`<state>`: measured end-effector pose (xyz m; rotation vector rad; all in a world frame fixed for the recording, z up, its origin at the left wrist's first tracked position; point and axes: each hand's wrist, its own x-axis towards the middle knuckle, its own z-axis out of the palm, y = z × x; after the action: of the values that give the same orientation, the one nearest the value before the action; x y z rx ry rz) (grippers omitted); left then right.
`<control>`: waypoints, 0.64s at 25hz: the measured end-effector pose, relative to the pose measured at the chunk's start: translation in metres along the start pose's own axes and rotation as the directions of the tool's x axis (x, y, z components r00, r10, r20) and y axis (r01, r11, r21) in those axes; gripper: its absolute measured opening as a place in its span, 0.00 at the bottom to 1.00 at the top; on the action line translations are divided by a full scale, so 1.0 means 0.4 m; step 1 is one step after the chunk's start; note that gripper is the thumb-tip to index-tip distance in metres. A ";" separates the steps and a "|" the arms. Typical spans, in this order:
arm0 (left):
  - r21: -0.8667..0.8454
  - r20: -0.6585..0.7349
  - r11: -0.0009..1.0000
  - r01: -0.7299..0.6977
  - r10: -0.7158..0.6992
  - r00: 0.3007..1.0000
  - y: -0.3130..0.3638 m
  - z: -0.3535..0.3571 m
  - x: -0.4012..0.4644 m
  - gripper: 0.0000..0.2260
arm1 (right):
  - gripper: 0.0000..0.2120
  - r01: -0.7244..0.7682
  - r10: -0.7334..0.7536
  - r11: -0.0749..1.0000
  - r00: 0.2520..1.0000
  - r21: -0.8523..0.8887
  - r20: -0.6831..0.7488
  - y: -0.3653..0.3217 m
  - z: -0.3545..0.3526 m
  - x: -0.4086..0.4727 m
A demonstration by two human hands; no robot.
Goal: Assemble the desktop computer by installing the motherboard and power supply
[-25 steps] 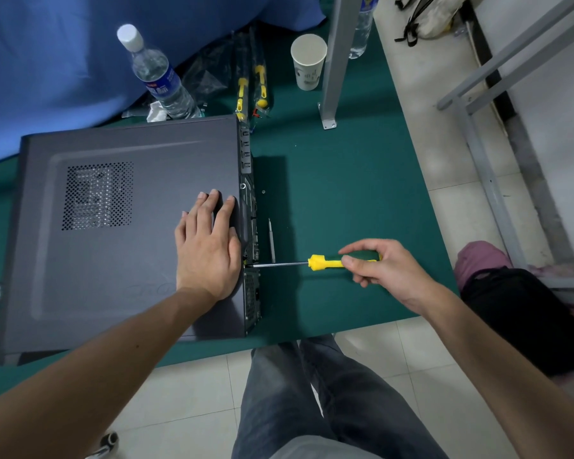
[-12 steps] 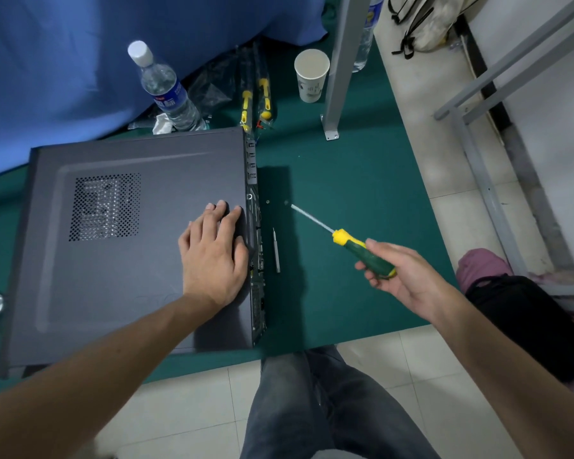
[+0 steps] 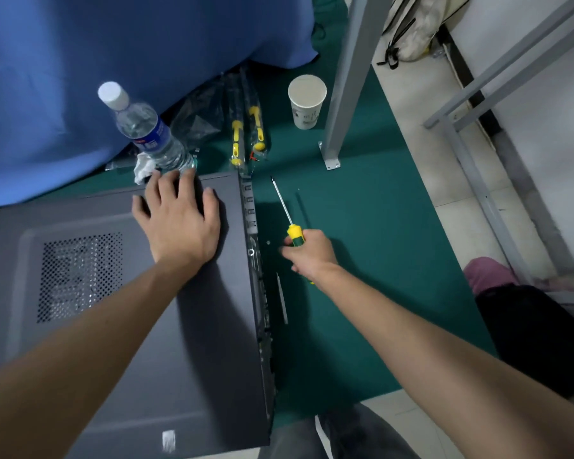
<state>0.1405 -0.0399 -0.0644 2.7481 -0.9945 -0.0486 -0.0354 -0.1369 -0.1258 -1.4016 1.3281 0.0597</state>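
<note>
Head view: closed dark-grey computer case (image 3: 113, 293)

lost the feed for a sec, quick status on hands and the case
Left hand flat on case side panel. Right hand grips screwdriver, tip off the case. Loose screw and spare bit on mat beside the case.

Pale tiled floor (image 3: 408, 104), grey frame (image 3: 348, 77)

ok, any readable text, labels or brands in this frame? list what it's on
Nothing can be read for certain.
Blue label on the clear plastic water bottle: print blurred.
White paper cup: grey markings, too small to read.
Pale sticker on the dark grey computer case: blurred.
Packaged yellow-handled screwdrivers: no legible print.
</note>
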 end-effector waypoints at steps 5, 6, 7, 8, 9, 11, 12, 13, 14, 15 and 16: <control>0.003 -0.019 1.000 0.015 -0.015 1.000 0.002 0.000 0.003 0.22 | 0.10 0.035 -0.049 0.988 0.995 -0.151 -0.088 -0.024 0.086 0.076; 0.003 -0.017 1.000 0.015 -0.015 1.000 0.004 0.000 0.000 0.22 | 0.11 0.036 -0.057 0.981 0.992 -0.192 -0.108 -0.020 0.096 0.080; 0.004 -0.017 1.000 0.014 -0.014 1.000 0.004 0.000 -0.002 0.22 | 0.13 0.038 -0.070 0.972 0.989 -0.232 -0.132 -0.016 0.104 0.080; 0.004 -0.016 1.000 0.014 -0.014 1.000 0.005 -0.001 -0.003 0.22 | 0.14 0.043 -0.085 0.966 0.984 -0.256 -0.155 -0.012 0.109 0.078; 0.004 -0.015 1.000 0.018 -0.018 1.000 0.006 -0.002 -0.003 0.22 | 0.16 0.049 -0.094 0.967 0.981 -0.252 -0.168 -0.007 0.110 0.075; 0.004 -0.005 1.000 0.021 -0.021 1.000 0.008 -0.003 -0.002 0.23 | 0.15 0.053 -0.084 0.980 0.984 -0.189 -0.159 0.003 0.101 0.065; 0.004 0.002 1.000 0.018 -0.018 1.000 0.009 -0.004 -0.002 0.23 | 0.13 0.048 -0.069 0.990 0.986 -0.133 -0.154 0.009 0.093 0.055; 0.006 0.009 1.000 0.014 -0.014 1.000 0.010 -0.005 -0.002 0.23 | 0.11 0.042 -0.050 0.997 0.987 -0.058 -0.152 0.017 0.080 0.042; 0.006 0.014 1.000 0.014 -0.014 1.000 0.010 -0.006 -0.002 0.23 | 0.09 0.035 -0.030 0.999 0.988 0.027 -0.150 0.023 0.065 0.024; 0.004 0.019 1.000 0.013 -0.013 1.000 0.010 -0.007 -0.002 0.23 | 0.07 0.034 -0.018 0.994 0.989 0.104 -0.146 0.028 0.049 0.003; 0.002 0.025 1.000 0.011 -0.011 1.000 0.009 -0.009 -0.003 0.24 | 0.07 0.037 -0.014 0.986 0.989 0.165 -0.144 0.029 0.031 -0.019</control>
<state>0.1377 -0.0413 -0.0601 2.7608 -0.9869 -0.0849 -0.0387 -0.1198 -0.1326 -1.2987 1.3984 -0.1688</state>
